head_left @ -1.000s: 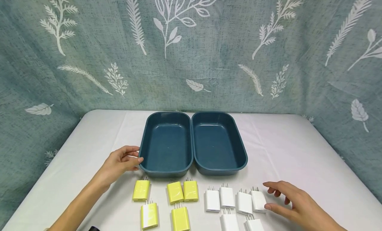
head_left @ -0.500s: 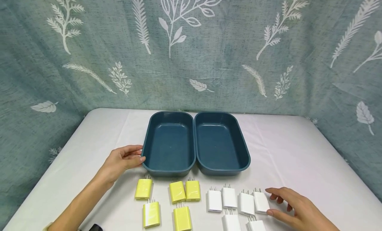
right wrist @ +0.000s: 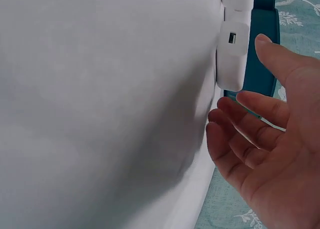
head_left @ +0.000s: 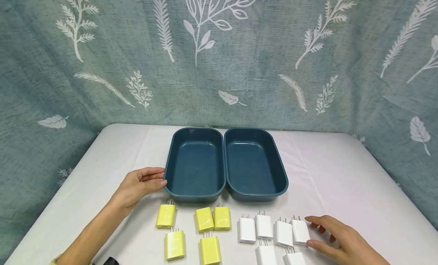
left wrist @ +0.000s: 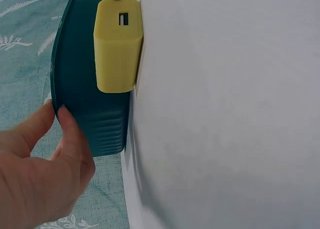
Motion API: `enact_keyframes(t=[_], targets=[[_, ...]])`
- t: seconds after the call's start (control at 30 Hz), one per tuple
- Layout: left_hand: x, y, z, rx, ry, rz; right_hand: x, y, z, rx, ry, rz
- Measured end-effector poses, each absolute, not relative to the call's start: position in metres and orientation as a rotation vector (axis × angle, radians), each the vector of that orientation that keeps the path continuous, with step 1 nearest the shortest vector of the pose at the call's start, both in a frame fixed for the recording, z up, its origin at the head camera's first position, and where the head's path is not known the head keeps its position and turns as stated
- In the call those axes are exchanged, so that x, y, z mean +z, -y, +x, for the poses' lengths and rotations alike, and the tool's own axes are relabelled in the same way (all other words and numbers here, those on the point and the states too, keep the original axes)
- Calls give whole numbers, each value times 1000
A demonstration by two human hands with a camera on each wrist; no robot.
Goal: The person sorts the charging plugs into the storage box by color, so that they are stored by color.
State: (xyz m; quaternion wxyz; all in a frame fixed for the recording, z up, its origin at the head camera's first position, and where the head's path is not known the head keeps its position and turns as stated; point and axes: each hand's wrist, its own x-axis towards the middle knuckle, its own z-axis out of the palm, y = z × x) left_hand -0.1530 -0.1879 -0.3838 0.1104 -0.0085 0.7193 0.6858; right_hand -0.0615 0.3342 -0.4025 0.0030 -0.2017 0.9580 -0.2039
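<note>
Glossy plastic yellow chargers (head_left: 175, 245)

2 bare hands (head_left: 139, 184), bare left forearm (head_left: 94, 229) with a sliver of pale yellowish band (head_left: 54, 261) at its near end

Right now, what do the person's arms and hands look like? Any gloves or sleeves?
The left hand and right hand are bare, with slim fingers; no gloves, rings or markings show. The left forearm is bare too, down to a pale yellowish edge at the head view's bottom, perhaps a sleeve or strap.
</note>
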Motion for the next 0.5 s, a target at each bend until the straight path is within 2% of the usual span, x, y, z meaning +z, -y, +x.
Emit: enact_keyframes(t=[0.33, 0.5], targets=[[-384, 188, -155, 2064, -2033, -79, -408, -333, -60, -619, -2956, -569], [-385, 188, -155, 2072, -2028, -71, -408, -332, -60, -624, -2990, -622]])
